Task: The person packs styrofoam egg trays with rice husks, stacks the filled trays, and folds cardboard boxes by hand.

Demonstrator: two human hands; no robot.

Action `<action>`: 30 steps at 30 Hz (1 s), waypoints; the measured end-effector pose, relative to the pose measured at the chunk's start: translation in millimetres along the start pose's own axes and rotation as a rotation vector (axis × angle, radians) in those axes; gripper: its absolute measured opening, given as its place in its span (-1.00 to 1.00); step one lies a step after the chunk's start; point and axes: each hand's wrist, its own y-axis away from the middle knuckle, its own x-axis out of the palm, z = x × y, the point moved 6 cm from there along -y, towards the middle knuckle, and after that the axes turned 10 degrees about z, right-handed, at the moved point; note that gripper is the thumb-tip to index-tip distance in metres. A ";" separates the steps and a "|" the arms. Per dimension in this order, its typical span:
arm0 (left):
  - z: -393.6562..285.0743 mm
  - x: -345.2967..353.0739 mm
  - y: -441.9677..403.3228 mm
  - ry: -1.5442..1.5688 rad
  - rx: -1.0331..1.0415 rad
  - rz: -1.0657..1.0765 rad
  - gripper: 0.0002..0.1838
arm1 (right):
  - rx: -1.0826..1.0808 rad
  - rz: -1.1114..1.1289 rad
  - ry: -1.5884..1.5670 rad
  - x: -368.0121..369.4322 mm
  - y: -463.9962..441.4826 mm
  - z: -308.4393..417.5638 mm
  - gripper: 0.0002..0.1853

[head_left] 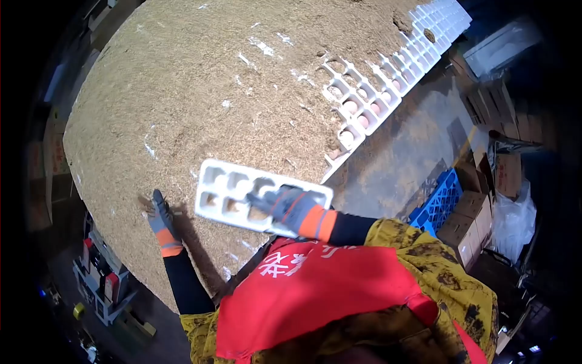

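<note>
A white foam tray (pixel 204 182) with rows of square cells lies near the front edge of a broad bed of loose brown husk (pixel 182 91). Some cells hold a little husk. My right hand (pixel 294 209), in a grey glove with an orange cuff, reaches over the tray's right half. Its fingers are at the cells and blurred, so their grip is unclear. To the left of the tray, my left hand (pixel 161 219) rests on the husk with fingers apart. It wears a matching glove and holds nothing I can see.
More white foam trays (pixel 388 100) line the bed's right edge, partly covered by husk, with round pinkish things (pixel 350 107) in several cells. Beyond the concrete floor (pixel 388 158) stand a blue plastic pallet (pixel 438 200) and cardboard boxes (pixel 470 221). A metal frame (pixel 103 291) is at lower left.
</note>
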 end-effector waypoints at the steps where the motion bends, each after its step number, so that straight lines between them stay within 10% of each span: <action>1: -5.6 1.9 11.0 -0.018 0.058 -0.046 -0.59 | -0.024 0.017 0.274 0.6 11.6 -17.1 -0.52; 3: 23.1 11.7 20.8 0.198 -0.166 -0.095 -0.60 | 0.262 0.345 0.010 -18.0 62.3 -85.4 -0.57; 5: 66.7 20.5 20.6 0.419 -0.233 -0.001 -0.62 | 0.357 -0.194 -0.183 -148.9 87.0 -82.6 -0.37; 8: 72.3 42.9 34.7 0.132 -0.071 -0.010 -0.69 | 0.775 -0.318 0.180 -200.3 130.7 -136.6 -0.44; 13: 48.2 79.1 69.4 -0.184 0.086 -0.018 -0.70 | 0.591 -0.478 0.230 -281.7 116.3 -231.7 -0.31; 21: 48.4 130.2 140.7 -0.151 -0.042 -0.371 -0.95 | 1.047 -0.470 0.389 -431.2 -37.7 -480.4 -0.33; 30: 78.1 173.9 138.6 -0.447 -0.184 -0.669 -0.64 | 0.452 -0.291 0.460 -454.5 -188.1 -564.0 -0.60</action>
